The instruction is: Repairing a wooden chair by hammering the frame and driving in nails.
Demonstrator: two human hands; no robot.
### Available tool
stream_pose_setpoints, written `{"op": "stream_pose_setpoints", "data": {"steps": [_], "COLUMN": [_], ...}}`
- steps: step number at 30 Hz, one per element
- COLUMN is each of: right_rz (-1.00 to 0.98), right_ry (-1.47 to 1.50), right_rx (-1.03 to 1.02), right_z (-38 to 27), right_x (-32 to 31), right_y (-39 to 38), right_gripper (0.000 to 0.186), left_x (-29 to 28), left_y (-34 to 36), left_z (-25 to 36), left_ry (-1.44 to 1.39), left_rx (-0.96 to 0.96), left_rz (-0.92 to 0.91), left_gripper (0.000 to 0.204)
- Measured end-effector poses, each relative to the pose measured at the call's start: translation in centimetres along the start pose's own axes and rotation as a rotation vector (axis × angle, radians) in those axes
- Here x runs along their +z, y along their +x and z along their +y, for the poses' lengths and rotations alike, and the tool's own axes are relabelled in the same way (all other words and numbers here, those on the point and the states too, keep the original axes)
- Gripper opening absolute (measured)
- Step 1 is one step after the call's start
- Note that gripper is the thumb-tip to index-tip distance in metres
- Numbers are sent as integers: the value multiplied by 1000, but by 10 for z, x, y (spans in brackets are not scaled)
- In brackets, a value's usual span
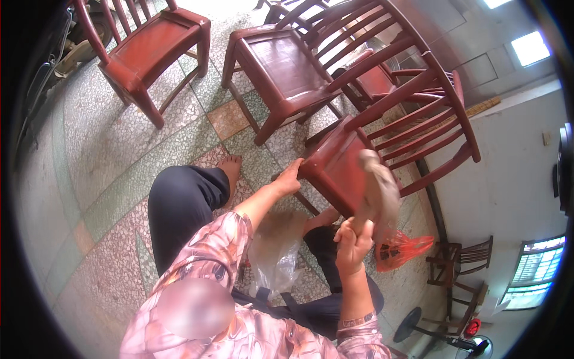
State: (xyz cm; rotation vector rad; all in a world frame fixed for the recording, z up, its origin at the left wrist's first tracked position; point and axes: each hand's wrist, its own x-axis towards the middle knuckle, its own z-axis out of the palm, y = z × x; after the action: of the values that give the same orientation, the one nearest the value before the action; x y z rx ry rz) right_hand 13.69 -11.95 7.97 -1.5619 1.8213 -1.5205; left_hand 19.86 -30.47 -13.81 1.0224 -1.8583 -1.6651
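My left hand (289,180) is closed on the near left corner of a dark red wooden chair (339,163), at the seat's edge beside its front leg. Raised at the chair's near right side, my right hand (354,244) grips a hammer (379,184). Motion smears the hammer, and its head covers part of the seat and backrest. Whether it touches the chair I cannot tell. Between my legs lies a clear plastic bag (276,257) on the floor. I sit low with my knees apart.
More red wooden chairs (284,63) stand ahead, one (156,48) at the far left. A red plastic bag (400,251) with dark contents lies right of my right hand. Along the right wall are a small wooden chair (457,260) and a fan (408,325). Stone-patterned tiles (95,203) cover the floor.
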Motion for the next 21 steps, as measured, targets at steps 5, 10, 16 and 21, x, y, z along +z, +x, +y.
{"op": "stream_pose_setpoints", "data": {"steps": [5, 10, 16, 21], "right_rz": [-134, -74, -106, 91], "right_ry": [-542, -537, -163, 308], "right_rx": [110, 79, 270, -30], "right_z": [65, 64, 13, 2], "right_x": [12, 6, -12, 17], "right_y": [-15, -9, -5, -2], "right_gripper": [22, 23, 26, 21], "left_x": [3, 6, 3, 8], "left_y": [0, 4, 4, 6], "left_z": [9, -6, -10, -6], "left_ry": [-56, -23, -19, -98], "left_rx": [10, 38, 20, 100], "left_rz": [-20, -1, 18, 38], "left_gripper": [76, 78, 80, 77]}}
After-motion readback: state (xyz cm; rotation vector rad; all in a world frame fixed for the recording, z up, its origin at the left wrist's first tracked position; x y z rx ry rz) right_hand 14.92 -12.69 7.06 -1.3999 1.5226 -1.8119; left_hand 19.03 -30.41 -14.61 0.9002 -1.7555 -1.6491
